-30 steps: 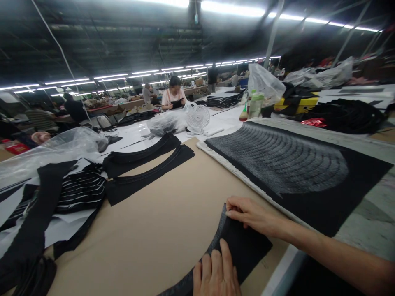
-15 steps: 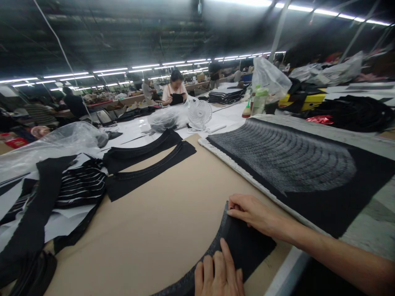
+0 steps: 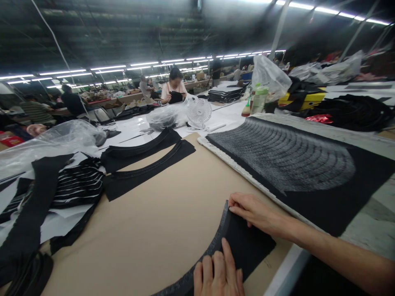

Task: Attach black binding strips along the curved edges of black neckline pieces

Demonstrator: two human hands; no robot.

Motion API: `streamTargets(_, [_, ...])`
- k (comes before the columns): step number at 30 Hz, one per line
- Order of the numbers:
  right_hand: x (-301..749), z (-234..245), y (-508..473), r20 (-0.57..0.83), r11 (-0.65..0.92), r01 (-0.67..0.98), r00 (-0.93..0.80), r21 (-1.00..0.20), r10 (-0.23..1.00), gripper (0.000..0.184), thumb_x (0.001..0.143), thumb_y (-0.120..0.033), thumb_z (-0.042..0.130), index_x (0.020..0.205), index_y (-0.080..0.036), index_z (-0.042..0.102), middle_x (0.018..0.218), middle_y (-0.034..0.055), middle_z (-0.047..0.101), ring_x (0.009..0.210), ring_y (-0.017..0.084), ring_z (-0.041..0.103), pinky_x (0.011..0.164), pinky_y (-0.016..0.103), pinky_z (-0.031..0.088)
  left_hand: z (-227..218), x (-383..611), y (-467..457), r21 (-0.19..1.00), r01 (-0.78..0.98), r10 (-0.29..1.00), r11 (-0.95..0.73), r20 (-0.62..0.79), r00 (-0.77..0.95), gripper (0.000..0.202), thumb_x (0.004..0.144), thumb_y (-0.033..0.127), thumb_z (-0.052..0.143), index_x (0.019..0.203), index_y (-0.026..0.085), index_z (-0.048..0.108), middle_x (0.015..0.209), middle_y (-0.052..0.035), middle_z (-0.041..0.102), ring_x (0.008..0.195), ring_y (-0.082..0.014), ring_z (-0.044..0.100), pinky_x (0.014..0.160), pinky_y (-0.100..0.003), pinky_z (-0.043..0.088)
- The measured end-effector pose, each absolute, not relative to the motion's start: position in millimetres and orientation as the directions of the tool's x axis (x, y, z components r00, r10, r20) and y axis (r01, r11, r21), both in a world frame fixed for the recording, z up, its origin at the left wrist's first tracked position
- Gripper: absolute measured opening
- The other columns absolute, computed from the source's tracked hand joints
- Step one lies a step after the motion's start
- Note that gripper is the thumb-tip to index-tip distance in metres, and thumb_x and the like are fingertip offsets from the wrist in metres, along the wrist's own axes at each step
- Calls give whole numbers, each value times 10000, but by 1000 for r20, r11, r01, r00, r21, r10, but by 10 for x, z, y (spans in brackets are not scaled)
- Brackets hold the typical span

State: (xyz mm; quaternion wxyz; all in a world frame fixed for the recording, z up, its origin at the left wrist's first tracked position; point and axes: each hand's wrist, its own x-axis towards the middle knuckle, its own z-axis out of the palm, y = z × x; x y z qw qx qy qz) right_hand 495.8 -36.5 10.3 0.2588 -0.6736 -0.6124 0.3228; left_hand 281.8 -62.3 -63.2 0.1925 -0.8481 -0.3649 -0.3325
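A black fabric piece (image 3: 254, 242) with a curved edge lies on the tan board (image 3: 145, 242) right in front of me. Along that curve runs a narrow grey strip (image 3: 212, 248). My left hand (image 3: 218, 274) rests on the fabric near the bottom of the view, its fingers apart and the index finger stretched along the strip. At the far tip of the curve, my right hand (image 3: 250, 210) pinches the edge between thumb and bent fingers. The fabric's near end passes out of view beneath my left hand.
Two curved black pieces (image 3: 151, 162) lie at the board's far end. Striped black pieces and paper (image 3: 78, 185) are heaped at left. A large black sheet with grey curved marks (image 3: 296, 160) lies on the right. Beyond stand a white fan (image 3: 199, 113), bottles (image 3: 259, 100) and a seated person (image 3: 174, 88).
Both hands keep almost the same place on the fabric. The right fingertips have shifted very slightly at the strip's tip. The camera view has moved a little.
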Motion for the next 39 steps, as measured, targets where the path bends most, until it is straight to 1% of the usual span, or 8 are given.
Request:
streamTargets(6, [4927, 120, -341, -136, -156, 644, 80, -749, 987, 99, 867, -213, 478, 780, -183, 516, 667, -37, 506, 457, 69, 478, 418, 179, 365, -626, 2822, -619, -91, 746, 480, -660, 713, 511, 350, 849, 393, 575, 1121, 189, 659, 830, -49, 608, 767, -190, 527, 660, -341, 397])
streamTargets(12, [4937, 85, -334, -150, -180, 608, 101, -774, 984, 93, 852, -245, 502, 788, -184, 530, 641, -42, 517, 442, 77, 491, 402, 185, 357, -636, 2820, -631, -77, 749, 509, -658, 688, 518, 365, 835, 408, 600, 1125, 196, 661, 843, -49, 607, 760, -190, 519, 658, -344, 398])
streamTargets(16, [4974, 64, -340, -172, -182, 550, 71, -815, 983, 103, 842, -260, 496, 771, -185, 508, 611, -48, 504, 460, 87, 512, 438, 196, 384, -624, 2820, -639, -69, 758, 523, -649, 682, 511, 357, 826, 402, 612, 1119, 204, 665, 848, -47, 597, 777, -194, 512, 677, -347, 402])
streamTargets(21, [5013, 50, -337, -182, -179, 493, 42, -852, 982, 161, 846, -345, 503, 787, -197, 483, 624, -42, 495, 528, 113, 529, 483, 219, 441, -607, 2812, -645, -72, 756, 541, -651, 654, 529, 399, 809, 385, 633, 1169, 214, 643, 862, -49, 581, 794, -196, 505, 689, -344, 406])
streamTargets(25, [5014, 63, -345, -185, -177, 493, 33, -852, 982, 176, 847, -352, 512, 778, -194, 478, 627, -41, 486, 521, 104, 514, 489, 217, 434, -602, 2807, -655, -74, 754, 552, -653, 636, 540, 419, 800, 404, 648, 1174, 215, 644, 885, -49, 583, 803, -193, 502, 698, -346, 411])
streamTargets(30, [5005, 75, -358, -137, -137, 550, 42, -824, 990, 213, 880, -392, 503, 816, -189, 525, 699, -31, 460, 518, 93, 448, 403, 198, 358, -585, 2805, -665, -78, 751, 544, -655, 641, 541, 399, 815, 408, 636, 1166, 219, 646, 876, -43, 580, 804, -187, 504, 709, -348, 417])
streamTargets(34, [4975, 144, -378, -69, -85, 636, 50, -767, 996, 220, 901, -361, 500, 783, -181, 546, 662, -34, 447, 579, 107, 400, 500, 227, 335, -552, 2801, -663, -65, 744, 543, -665, 641, 542, 370, 822, 368, 637, 1165, 229, 642, 899, -45, 583, 794, -182, 509, 711, -346, 417])
streamTargets(39, [4850, 391, -420, 16, -29, 706, 56, -708, 998, 204, 908, -327, 491, 764, -192, 539, 682, -23, 489, 626, 124, 421, 564, 255, 330, -544, 2793, -679, -69, 742, 550, -667, 627, 552, 378, 838, 353, 629, 1190, 217, 632, 898, -47, 588, 785, -174, 510, 722, -341, 432])
